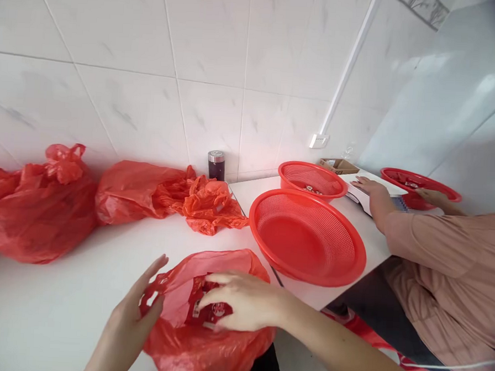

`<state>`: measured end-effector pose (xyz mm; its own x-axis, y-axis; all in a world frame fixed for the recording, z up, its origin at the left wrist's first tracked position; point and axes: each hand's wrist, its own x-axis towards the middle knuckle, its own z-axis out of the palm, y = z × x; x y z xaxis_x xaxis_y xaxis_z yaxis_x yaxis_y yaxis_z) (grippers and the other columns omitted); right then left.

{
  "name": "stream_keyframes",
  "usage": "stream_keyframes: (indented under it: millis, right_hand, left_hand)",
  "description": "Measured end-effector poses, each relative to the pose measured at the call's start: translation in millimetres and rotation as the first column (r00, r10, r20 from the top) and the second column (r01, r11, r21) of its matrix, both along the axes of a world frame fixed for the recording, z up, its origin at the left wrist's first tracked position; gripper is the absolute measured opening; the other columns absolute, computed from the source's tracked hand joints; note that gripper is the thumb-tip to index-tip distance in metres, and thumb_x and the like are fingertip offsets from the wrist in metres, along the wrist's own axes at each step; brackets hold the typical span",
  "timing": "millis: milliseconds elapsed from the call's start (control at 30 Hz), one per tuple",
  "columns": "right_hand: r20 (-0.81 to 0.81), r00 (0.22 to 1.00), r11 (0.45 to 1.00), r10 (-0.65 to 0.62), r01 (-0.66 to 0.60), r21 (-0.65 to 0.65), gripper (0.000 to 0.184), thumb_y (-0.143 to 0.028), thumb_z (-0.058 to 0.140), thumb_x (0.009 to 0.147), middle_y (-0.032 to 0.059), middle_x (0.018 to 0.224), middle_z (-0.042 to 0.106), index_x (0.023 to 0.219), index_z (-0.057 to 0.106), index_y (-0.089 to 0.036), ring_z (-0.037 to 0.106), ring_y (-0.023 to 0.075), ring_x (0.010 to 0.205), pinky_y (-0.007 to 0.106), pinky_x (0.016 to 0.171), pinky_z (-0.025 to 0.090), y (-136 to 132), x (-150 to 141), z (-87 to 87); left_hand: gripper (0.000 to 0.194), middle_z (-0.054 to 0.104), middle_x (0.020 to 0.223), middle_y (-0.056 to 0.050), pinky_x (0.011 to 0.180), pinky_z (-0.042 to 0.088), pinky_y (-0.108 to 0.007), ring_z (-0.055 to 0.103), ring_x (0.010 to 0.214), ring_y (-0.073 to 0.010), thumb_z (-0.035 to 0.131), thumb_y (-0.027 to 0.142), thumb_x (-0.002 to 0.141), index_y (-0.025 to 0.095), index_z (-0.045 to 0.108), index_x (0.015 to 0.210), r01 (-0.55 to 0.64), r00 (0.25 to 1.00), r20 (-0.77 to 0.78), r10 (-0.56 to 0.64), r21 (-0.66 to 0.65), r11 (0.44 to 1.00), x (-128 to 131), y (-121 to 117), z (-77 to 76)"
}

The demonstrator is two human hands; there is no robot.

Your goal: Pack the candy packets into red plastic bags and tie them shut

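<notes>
An orange-red plastic bag stands at the near edge of the white table with its mouth open. Dark red printed packets lie inside it. My right hand reaches into the mouth from the right, its fingers spread and curved over the packets. Its fingertips touch or nearly touch them; whether any is gripped is not clear. At the bag's left rim, my left hand has its thumb and fingers apart, with a crumpled bit of the rim between or behind them. The undersides of the packets are hidden.
A large red colander stands right of the bag, a second red basket behind it. Filled red bags and a dark flask line the wall. At right, a co-worker's hand rests on a white device.
</notes>
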<state>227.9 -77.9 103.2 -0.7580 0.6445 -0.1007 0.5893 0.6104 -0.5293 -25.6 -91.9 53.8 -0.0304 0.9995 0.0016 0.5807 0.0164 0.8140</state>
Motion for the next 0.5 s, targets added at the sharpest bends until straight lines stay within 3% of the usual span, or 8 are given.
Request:
stream_keyframes:
  millis: [100, 200, 300, 367, 433, 500]
  right_hand:
    - [0.187, 0.977, 0.992, -0.107, 0.092, 0.088, 0.038, -0.036, 0.070, 0.078, 0.0095, 0.122, 0.062, 0.115, 0.066, -0.026, 0.056, 0.0287, 0.114, 0.042, 0.099, 0.039, -15.9, 16.5, 16.0]
    - [0.515, 0.840, 0.980, -0.168, 0.086, 0.178, 0.042, -0.026, 0.077, 0.068, 0.0206, 0.103, 0.068, 0.107, 0.069, -0.014, 0.060, 0.0370, 0.103, 0.049, 0.091, 0.041, -29.5, 22.6, 5.2]
    - [0.665, 0.727, 0.983, -0.172, 0.083, 0.163, 0.041, -0.006, 0.078, 0.055, 0.0199, 0.083, 0.069, 0.095, 0.072, -0.014, 0.064, 0.0350, 0.086, 0.044, 0.076, 0.044, -33.8, 18.5, -7.8]
    - [0.695, 0.703, 0.988, -0.151, 0.088, 0.126, 0.032, 0.000, 0.075, 0.055, 0.0145, 0.072, 0.069, 0.082, 0.073, -0.018, 0.065, 0.0305, 0.075, 0.039, 0.067, 0.044, -29.9, 15.8, -0.6]
    - [0.609, 0.779, 0.985, -0.149, 0.060, 0.164, 0.020, -0.004, 0.069, 0.066, 0.0094, 0.068, 0.068, 0.077, 0.071, -0.020, 0.063, 0.0249, 0.068, 0.034, 0.063, 0.041, -21.8, 17.0, 23.6]
    - [0.315, 0.929, 0.950, -0.193, 0.097, 0.297, 0.015, -0.013, 0.060, 0.081, 0.0043, 0.070, 0.067, 0.087, 0.069, -0.023, 0.060, 0.0181, 0.063, 0.030, 0.060, 0.039, -11.6, 21.6, 59.5]
  left_hand:
    - [0.066, 0.054, 0.138, -0.005, 0.081, 0.051, -0.036, 0.059, 0.108, -0.0269, 0.051, 0.059, 0.077, 0.033, 0.040, 0.137, -0.117, 0.989, -0.098, 0.109, -0.076, 0.990, -21.1, -11.3, -1.8]
    - [0.048, 0.071, 0.096, -0.003, 0.073, 0.048, -0.031, 0.063, 0.084, -0.0234, 0.052, 0.064, 0.075, 0.026, 0.063, 0.104, -0.051, 0.986, -0.166, 0.014, -0.224, 0.973, -34.9, -22.5, -3.1]
    - [0.044, 0.065, 0.066, 0.002, 0.061, 0.044, -0.026, 0.056, 0.064, -0.0174, 0.054, 0.066, 0.075, 0.023, 0.063, 0.076, 0.027, 0.997, -0.057, -0.043, -0.258, 0.966, -44.5, -27.6, 5.3]
    - [0.043, 0.057, 0.058, 0.005, 0.055, 0.040, -0.022, 0.050, 0.057, -0.0134, 0.059, 0.064, 0.074, 0.022, 0.061, 0.071, 0.015, 0.994, 0.106, 0.012, -0.247, 0.969, -50.4, -25.9, 19.2]
    - [0.040, 0.054, 0.058, 0.006, 0.054, 0.039, -0.019, 0.046, 0.057, -0.0108, 0.066, 0.059, 0.073, 0.020, 0.059, 0.068, -0.006, 0.939, 0.335, 0.079, -0.215, 0.977, -54.6, -20.6, 39.5]
    - [0.039, 0.050, 0.058, 0.007, 0.054, 0.041, -0.017, 0.044, 0.057, -0.0093, 0.074, 0.054, 0.067, 0.020, 0.056, 0.065, -0.082, 0.783, 0.604, 0.147, -0.135, 0.988, -54.8, -13.5, 64.5]
